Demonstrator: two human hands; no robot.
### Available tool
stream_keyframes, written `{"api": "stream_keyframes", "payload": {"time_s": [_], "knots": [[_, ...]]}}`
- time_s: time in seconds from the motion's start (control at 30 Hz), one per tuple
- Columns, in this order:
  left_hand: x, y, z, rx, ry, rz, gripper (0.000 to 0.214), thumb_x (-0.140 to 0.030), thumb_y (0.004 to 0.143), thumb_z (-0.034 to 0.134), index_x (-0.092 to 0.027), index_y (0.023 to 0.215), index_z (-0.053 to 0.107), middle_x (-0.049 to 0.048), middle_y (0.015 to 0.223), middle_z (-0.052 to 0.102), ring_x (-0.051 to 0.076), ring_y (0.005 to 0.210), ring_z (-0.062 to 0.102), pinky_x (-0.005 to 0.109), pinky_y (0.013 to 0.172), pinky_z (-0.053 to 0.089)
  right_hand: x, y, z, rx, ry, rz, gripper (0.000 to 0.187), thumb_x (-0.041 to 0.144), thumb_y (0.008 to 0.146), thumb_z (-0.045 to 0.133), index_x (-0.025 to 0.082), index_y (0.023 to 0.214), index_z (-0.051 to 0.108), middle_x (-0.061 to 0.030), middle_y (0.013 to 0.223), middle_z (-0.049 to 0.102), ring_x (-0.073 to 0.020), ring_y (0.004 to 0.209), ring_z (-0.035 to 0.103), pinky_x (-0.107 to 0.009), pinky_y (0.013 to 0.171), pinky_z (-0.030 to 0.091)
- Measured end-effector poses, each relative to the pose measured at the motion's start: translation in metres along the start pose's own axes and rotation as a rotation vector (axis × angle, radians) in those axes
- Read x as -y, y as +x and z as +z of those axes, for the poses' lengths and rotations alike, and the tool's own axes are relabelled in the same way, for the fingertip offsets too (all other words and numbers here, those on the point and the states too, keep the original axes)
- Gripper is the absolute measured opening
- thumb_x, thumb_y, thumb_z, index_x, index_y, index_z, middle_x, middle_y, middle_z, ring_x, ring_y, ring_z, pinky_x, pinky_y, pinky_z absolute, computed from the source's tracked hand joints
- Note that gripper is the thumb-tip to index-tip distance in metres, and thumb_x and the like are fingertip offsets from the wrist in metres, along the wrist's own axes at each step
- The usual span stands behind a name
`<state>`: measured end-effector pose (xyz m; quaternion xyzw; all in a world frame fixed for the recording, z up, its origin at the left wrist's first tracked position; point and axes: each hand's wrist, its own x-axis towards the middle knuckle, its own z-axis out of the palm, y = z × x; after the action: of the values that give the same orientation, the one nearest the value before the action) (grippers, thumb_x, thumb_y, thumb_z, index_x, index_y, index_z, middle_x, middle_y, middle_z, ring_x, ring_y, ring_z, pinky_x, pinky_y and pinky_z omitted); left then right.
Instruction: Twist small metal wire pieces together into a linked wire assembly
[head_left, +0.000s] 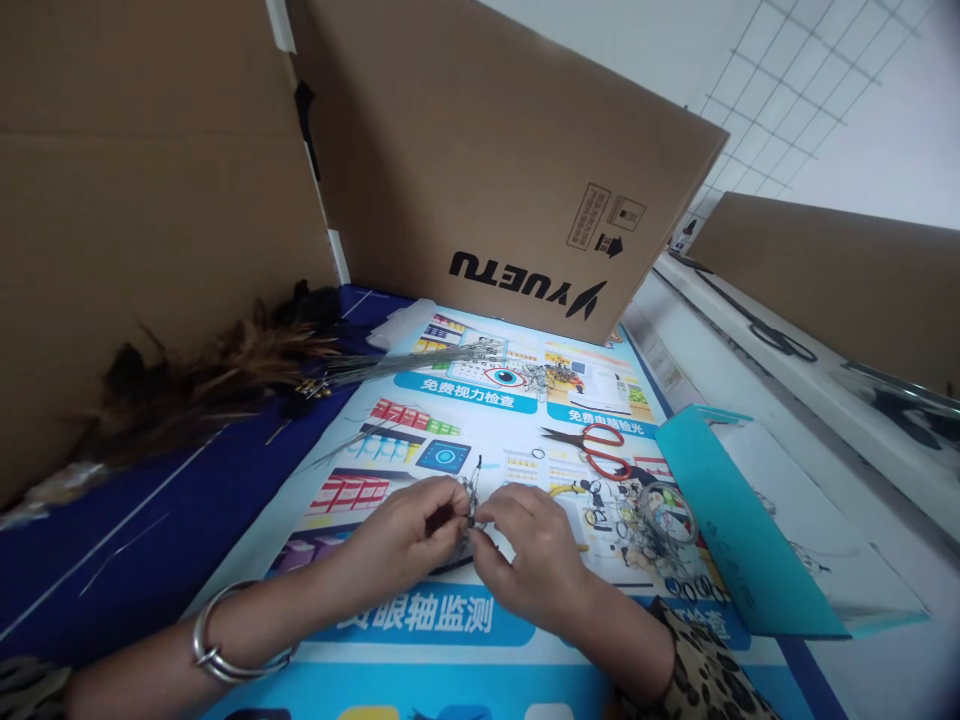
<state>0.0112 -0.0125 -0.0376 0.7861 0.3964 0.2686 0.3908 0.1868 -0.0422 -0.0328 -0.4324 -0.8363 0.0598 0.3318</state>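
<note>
My left hand (pixel 424 520) is closed in a pinch on a small wire piece (pixel 474 482) with dark and silvery parts, which sticks up above the fingertips. From the other side my right hand (pixel 529 550) brings thumb and forefinger to the same piece, at its lower end. The fingertips hide much of it, so its exact shape cannot be made out. To the right lies a tangle of thin wire pieces and rings (pixel 660 525). Red-handled scissors (pixel 604 450) rest beyond my right hand, blades pointing left. A small ring (pixel 538 454) lies near the blades.
A bundle of thin wires (pixel 405 362) lies at the back left, beside brown feathers (pixel 247 345). Tall cardboard panels (pixel 480 150) stand behind and to the left. A teal folder-like box (pixel 739 530) sits at the right, on the printed sheet's (pixel 300 690) edge.
</note>
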Motion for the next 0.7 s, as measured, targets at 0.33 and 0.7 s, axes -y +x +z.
{"api": "stream_keyframes", "payload": {"time_s": [0.33, 0.7], "knots": [[-0.001, -0.002, 0.009, -0.048, 0.047, -0.051, 0.009, -0.014, 0.077, 0.041, -0.019, 0.072, 0.046, -0.0018, 0.068, 0.051, 0.014, 0.065, 0.047, 0.024, 0.060, 0.035, 0.002, -0.002, 0.001, 0.038, -0.031, 0.041, 0.010, 0.015, 0.079, 0.048, 0.015, 0.079, 0.058, -0.0067, 0.078, 0.060, -0.0180, 0.076, 0.055, -0.030, 0.068, 0.043], [-0.005, -0.002, 0.009, 0.088, -0.474, -0.261, 0.012, -0.022, 0.078, 0.044, -0.018, 0.067, 0.042, -0.0069, 0.057, 0.033, 0.008, 0.052, 0.027, 0.020, 0.047, 0.024, -0.004, 0.001, 0.002, 0.086, 0.278, 0.153, 0.008, 0.010, 0.074, 0.048, 0.018, 0.073, 0.051, -0.0008, 0.071, 0.052, -0.0120, 0.067, 0.051, -0.023, 0.060, 0.040]]}}
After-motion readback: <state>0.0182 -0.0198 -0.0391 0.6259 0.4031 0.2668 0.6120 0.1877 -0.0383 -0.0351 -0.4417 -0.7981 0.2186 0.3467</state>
